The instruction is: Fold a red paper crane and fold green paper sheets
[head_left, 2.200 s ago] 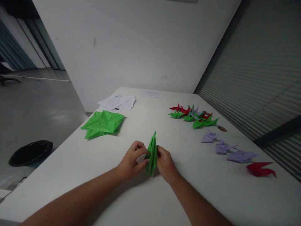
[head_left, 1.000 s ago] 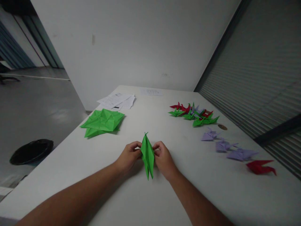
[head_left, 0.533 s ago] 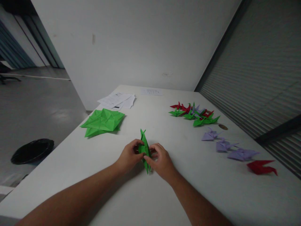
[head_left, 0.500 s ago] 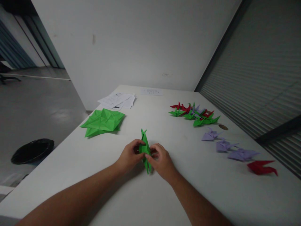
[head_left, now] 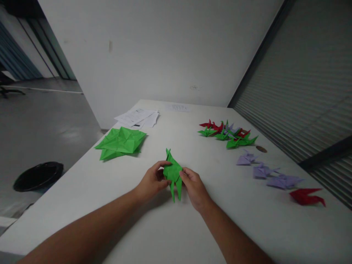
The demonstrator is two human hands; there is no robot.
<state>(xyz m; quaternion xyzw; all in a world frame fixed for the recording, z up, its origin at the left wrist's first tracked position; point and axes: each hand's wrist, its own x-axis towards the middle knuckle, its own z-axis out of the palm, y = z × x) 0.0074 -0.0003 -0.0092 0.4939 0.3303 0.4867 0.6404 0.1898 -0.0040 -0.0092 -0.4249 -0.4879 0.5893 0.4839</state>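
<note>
A partly spread green origami crane (head_left: 172, 171) is held between my two hands over the middle of the white table. Two small points stick up at its far end, and two long narrow points hang toward me. My left hand (head_left: 154, 178) grips its left side, fingers on top and thumb lower down. On the right, my right hand (head_left: 194, 186) pinches the other edge with the thumb on the upper face. The fingers under the paper are partly hidden.
Creased green paper sheets (head_left: 121, 143) lie at left, with printed papers (head_left: 137, 117) behind. Several red, green and purple cranes (head_left: 225, 132) cluster at back right. Purple cranes (head_left: 262, 171) and a red one (head_left: 306, 197) line the right side. A black-lined bin (head_left: 38, 176) stands left of the table.
The green crane's body has opened from a narrow upright shape to a wider face, and its two near points have spread apart. My right hand has shifted slightly right with the edge.
</note>
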